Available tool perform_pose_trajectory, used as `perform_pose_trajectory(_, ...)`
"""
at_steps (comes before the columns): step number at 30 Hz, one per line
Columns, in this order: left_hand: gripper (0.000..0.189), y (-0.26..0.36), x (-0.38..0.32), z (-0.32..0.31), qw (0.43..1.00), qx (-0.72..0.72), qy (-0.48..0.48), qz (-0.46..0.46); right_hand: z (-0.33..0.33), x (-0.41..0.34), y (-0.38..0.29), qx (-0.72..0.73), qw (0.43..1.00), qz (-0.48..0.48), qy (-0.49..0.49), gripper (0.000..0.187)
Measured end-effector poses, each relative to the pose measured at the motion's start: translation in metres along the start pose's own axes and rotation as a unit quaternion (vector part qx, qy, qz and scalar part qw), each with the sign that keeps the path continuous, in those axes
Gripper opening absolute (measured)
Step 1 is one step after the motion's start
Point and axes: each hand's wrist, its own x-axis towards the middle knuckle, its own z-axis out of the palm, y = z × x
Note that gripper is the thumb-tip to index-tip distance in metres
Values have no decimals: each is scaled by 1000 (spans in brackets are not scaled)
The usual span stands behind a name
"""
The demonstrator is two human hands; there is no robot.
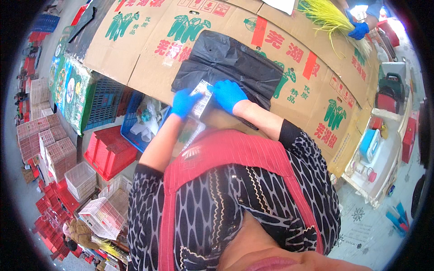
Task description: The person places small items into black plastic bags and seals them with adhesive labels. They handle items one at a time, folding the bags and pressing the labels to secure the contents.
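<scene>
My left hand [184, 103], in a blue glove, grips the side of a strip of white printed labels [201, 105]. My right hand [230, 96], gloved in blue too, has its fingertips at the strip's upper right edge. Black print and codes cover the label facing up. Below the hands a pale length of the strip [196, 133] hangs towards my red apron [223, 155]. Just beyond both hands a black plastic bag [223, 61] lies flat and creased on a table covered with flattened cardboard [152, 71]. The right palm is hidden from view.
At the far right another person's blue-gloved hand [358, 31] holds a bunch of yellow-green stalks [325, 17]. A blue crate [127, 122] with plastic waste and a red crate [110, 152] stand at left. A white foam box [364, 169] holds a bottle and containers at right.
</scene>
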Motion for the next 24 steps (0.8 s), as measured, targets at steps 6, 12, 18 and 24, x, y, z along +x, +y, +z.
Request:
perform_pose_trajectory(6, 31, -18, -82, -44, 974, -198, -91, -60, 15, -6, 15, 246, 968, 21, 37, 22)
perform_pose_trajectory(12, 33, -7, -74, -37, 968, -244, -24, 55, 30, 6, 31, 59, 987, -56, 137, 21)
perform_pose_trajectory(18, 43, 10, -66, -27, 956, -260, -109, 84, 37, 1, 34, 101, 980, -50, 165, 23)
perform_pose_trajectory(24, 49, 30, -78, -26, 955, -258, -121, 84, 24, 3, 31, 121, 979, -39, 163, 21)
